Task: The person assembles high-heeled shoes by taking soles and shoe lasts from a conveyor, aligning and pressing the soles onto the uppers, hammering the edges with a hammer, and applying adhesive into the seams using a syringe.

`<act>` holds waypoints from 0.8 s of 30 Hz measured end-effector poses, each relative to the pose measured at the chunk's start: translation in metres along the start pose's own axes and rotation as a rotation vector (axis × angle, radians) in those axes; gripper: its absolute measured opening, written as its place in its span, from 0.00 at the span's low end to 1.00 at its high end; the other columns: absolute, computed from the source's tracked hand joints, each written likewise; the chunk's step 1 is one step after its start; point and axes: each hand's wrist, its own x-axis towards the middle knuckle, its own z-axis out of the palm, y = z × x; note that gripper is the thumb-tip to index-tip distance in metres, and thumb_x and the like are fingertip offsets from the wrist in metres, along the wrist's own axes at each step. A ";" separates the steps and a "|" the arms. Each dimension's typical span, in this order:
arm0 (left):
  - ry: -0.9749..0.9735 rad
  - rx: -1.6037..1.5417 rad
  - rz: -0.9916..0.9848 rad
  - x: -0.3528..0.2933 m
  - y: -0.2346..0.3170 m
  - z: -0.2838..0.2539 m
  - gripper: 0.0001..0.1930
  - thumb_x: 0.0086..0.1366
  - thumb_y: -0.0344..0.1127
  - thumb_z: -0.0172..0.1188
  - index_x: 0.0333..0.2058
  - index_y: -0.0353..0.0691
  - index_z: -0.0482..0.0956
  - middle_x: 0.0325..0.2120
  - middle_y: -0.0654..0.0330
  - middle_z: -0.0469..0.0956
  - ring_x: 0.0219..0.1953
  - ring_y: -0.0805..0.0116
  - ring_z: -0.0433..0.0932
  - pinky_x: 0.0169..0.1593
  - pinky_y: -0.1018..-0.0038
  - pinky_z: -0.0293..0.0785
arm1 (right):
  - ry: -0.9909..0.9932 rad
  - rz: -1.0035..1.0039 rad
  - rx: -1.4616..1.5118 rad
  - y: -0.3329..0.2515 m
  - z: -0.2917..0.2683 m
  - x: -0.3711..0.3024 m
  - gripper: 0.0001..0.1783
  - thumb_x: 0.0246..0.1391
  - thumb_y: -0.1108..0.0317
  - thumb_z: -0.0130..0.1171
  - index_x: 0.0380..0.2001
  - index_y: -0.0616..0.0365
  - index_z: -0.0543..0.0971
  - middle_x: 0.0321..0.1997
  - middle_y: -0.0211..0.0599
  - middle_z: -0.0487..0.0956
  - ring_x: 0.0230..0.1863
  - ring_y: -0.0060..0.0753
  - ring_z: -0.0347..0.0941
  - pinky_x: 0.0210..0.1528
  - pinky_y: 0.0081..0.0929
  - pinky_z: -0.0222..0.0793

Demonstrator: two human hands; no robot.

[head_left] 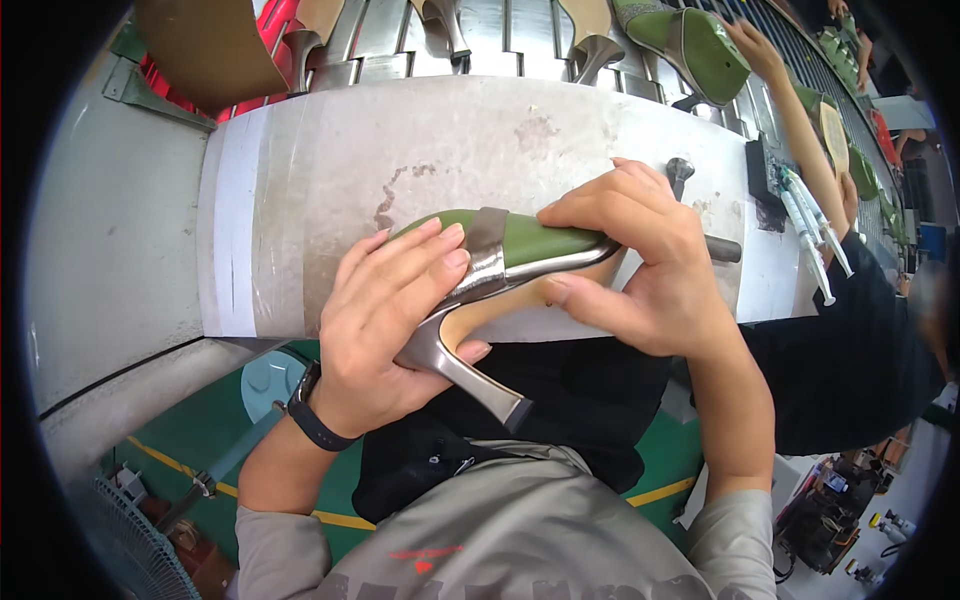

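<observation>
A high-heeled shoe [485, 240] lies tilted on its side between my hands, over the near edge of the bench. A green last fills it, a shiny metallic strap crosses it, and its slim heel points down toward me. My left hand [385, 310] wraps the heel end, fingers on the green last and strap, thumb behind the heel. My right hand [640, 260] grips the toe end, with fingers on top and the thumb against the tan sole. Beside the right hand, a metal tool's rounded head [680, 175] and a dark cylindrical piece [724, 249] stick out, partly hidden.
Past the pale worn bench top [330, 150] runs a slatted metal conveyor [500, 35] carrying several heeled shoes. Syringes [808, 225] stand in a dark holder at the bench's right end. Another person's arm [800, 100] reaches to a green-lasted shoe [695, 50]. A fan [135, 540] stands lower left.
</observation>
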 end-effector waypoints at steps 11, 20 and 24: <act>-0.009 0.001 0.024 -0.002 -0.002 0.001 0.31 0.59 0.46 0.78 0.57 0.39 0.79 0.55 0.45 0.83 0.59 0.44 0.82 0.65 0.48 0.70 | -0.070 -0.077 -0.078 -0.002 0.005 0.020 0.31 0.40 0.45 0.79 0.41 0.59 0.86 0.33 0.37 0.84 0.35 0.43 0.80 0.49 0.39 0.73; 0.042 -0.032 -0.020 -0.010 -0.003 0.006 0.30 0.54 0.42 0.78 0.56 0.45 0.82 0.57 0.54 0.83 0.58 0.50 0.82 0.62 0.48 0.68 | -0.160 -0.101 -0.212 -0.016 0.007 0.022 0.35 0.40 0.48 0.79 0.44 0.66 0.86 0.44 0.47 0.88 0.42 0.48 0.85 0.55 0.45 0.79; 0.040 -0.026 -0.003 -0.012 -0.003 0.008 0.29 0.55 0.42 0.77 0.56 0.45 0.82 0.57 0.55 0.83 0.58 0.51 0.82 0.62 0.47 0.68 | -0.011 -0.230 -0.208 -0.013 0.015 0.026 0.28 0.38 0.53 0.80 0.37 0.64 0.84 0.32 0.38 0.85 0.26 0.43 0.78 0.33 0.37 0.75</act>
